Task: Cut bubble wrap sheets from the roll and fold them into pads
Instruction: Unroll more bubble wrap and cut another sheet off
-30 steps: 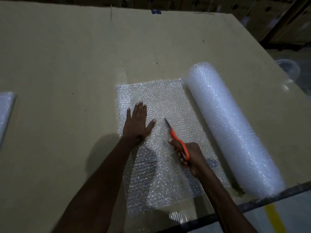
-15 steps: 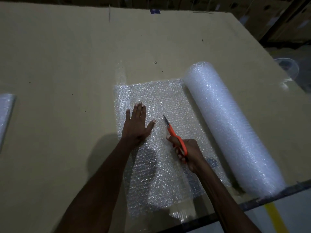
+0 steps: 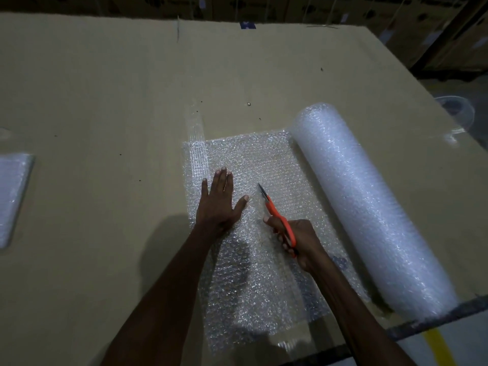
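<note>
Scissors (image 3: 277, 215) gripped in the right hand (image 3: 301, 241) pointed up the unrolled bubble wrap sheet (image 3: 264, 159) just left of the roll (image 3: 369, 207) on the worktop (image 3: 105, 101), while the left hand (image 3: 217, 204), fingers flat, pinned that sheet, likely to steady the cut.

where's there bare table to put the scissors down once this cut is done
Widest bare cardboard table top: left of the unrolled bubble wrap sheet, up to the folded pad at the left edge. Also free beyond the sheet's far edge. Crowded: left hand, right hand with scissors, and roll.
</note>
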